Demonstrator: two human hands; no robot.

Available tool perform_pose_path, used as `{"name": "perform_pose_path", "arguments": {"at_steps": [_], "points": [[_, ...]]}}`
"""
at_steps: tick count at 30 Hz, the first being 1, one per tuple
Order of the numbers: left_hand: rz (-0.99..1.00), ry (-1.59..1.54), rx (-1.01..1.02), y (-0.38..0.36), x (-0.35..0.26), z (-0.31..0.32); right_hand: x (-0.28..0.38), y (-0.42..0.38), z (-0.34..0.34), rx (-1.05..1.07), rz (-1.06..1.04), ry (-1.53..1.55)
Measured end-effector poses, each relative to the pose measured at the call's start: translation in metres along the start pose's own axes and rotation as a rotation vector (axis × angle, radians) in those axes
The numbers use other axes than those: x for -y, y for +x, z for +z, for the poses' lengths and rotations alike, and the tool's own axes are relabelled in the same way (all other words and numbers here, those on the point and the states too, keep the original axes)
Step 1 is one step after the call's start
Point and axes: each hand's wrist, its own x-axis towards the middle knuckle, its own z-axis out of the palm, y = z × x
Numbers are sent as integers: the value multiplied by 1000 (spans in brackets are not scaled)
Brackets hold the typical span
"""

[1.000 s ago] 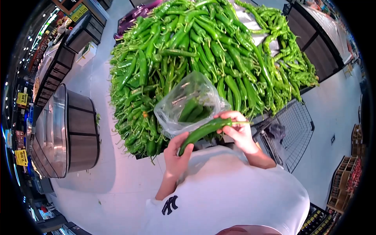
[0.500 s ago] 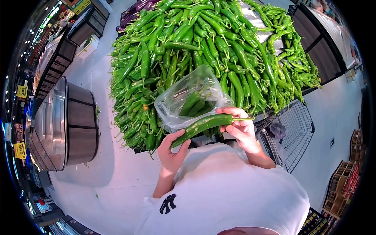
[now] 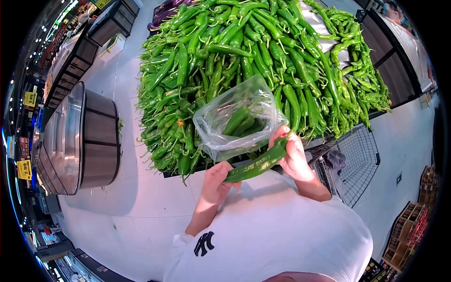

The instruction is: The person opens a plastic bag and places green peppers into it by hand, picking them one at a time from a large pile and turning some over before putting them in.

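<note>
Between my two hands I hold one long green pepper point(image 3: 258, 165) in front of my chest, tilted up to the right. My left hand point(image 3: 218, 182) grips its lower tip between thumb and fingers. At the stem end, my right hand point(image 3: 292, 152) has its fingers closed round the pepper. Just beyond my hands a clear plastic bag point(image 3: 211, 123) lies with its mouth open on the heap. Several green peppers show inside the bag. The big heap of green peppers point(image 3: 188, 70) spreads out behind it.
Thinner light-green peppers point(image 3: 354, 94) lie to the right, and purple eggplants point(image 3: 167, 14) at the far left corner. A wire shopping cart point(image 3: 361, 169) holding a dark bag stands at my right. To the left is a metal-sided display bin point(image 3: 99, 141); wooden shelving point(image 3: 406, 225) stands lower right.
The pepper has turned, its stem end now angled higher, and my hands have shifted their hold on it. The whole view has shifted slightly; the bag stays on the heap.
</note>
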Motion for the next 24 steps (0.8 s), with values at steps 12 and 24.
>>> {"name": "perform_pose_path", "arguments": {"at_steps": [12, 24], "points": [[196, 351, -189, 10, 6, 1, 28, 1, 1, 80, -283, -210], [388, 1755, -143, 41, -28, -13, 46, 61, 27, -341, -663, -993]]}}
